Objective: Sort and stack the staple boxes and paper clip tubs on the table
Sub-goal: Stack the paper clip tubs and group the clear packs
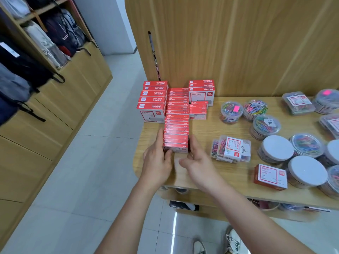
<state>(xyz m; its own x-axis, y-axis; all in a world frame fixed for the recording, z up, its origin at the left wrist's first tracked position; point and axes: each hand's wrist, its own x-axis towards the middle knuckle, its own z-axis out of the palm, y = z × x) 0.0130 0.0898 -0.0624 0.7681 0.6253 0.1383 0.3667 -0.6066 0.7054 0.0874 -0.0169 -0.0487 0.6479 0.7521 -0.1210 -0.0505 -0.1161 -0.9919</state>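
Observation:
A long row of small red staple boxes (pixel 176 123) runs down the left part of the wooden table (pixel 205 131). My left hand (pixel 158 158) presses against the left side of the row's near end, thumb on the front box. My right hand (pixel 197 160) rests against the right side, fingers apart. Larger red staple boxes stand stacked at the far left (pixel 153 101) and far middle (pixel 201 91). Round clear tubs of coloured paper clips (pixel 230 111) lie scattered on the right.
Rectangular clear clip boxes (pixel 232 148) and a red-and-white box (pixel 270 176) lie right of my hands. White-lidded tubs (pixel 308 170) crowd the right edge. A wooden panel rises behind the table. Shelves with bags line the left wall. Tiled floor lies below.

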